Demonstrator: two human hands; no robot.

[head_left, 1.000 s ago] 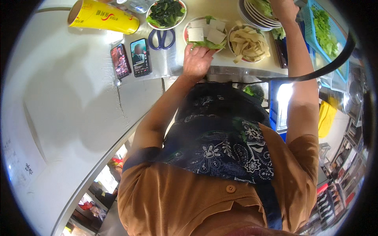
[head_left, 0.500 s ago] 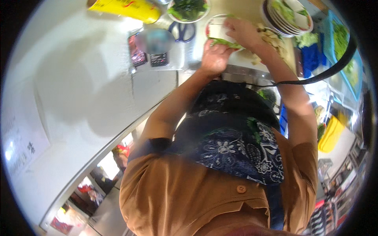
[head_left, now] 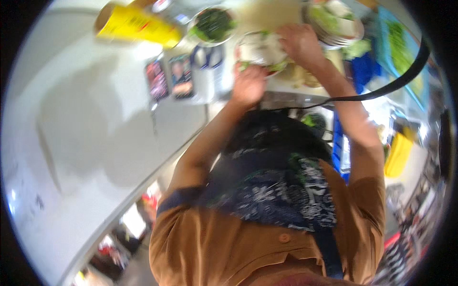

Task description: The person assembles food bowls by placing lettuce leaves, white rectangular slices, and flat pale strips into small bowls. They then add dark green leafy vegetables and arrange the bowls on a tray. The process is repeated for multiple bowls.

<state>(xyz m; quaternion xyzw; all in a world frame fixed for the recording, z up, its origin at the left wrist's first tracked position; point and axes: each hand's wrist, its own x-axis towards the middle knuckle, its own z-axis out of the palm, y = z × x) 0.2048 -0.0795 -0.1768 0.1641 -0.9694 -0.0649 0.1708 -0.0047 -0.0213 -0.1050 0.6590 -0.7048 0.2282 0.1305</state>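
A round bowl [head_left: 260, 53] with white slabs and green leaves stands on the pale board in front of me. My left hand [head_left: 250, 85] grips its near rim, fingers closed. Bent at the bowl's right side is my right hand [head_left: 302, 46]; motion blurs its fingers, so I cannot make out whether they hold anything. Beneath that wrist lie pale cut pieces [head_left: 307, 78], partly hidden. A second bowl [head_left: 213, 25], full of dark leafy greens, is to the left. On the right, more bowls [head_left: 334, 40] are stacked, the top one holding lettuce and white slabs.
Blue-handled scissors [head_left: 207, 57] lie left of the bowl, beside two phone-like rectangles [head_left: 182, 76]. A yellow cylinder [head_left: 138, 26] rests on its side at the far left. At the right are a loose lettuce leaf [head_left: 358, 49], a blue basket [head_left: 387, 45] of greens and a black strap [head_left: 396, 87].
My right hand has come off the white slabs to the bowl's right side. My left hand stays at the near rim. The whole view has shifted and blurred.
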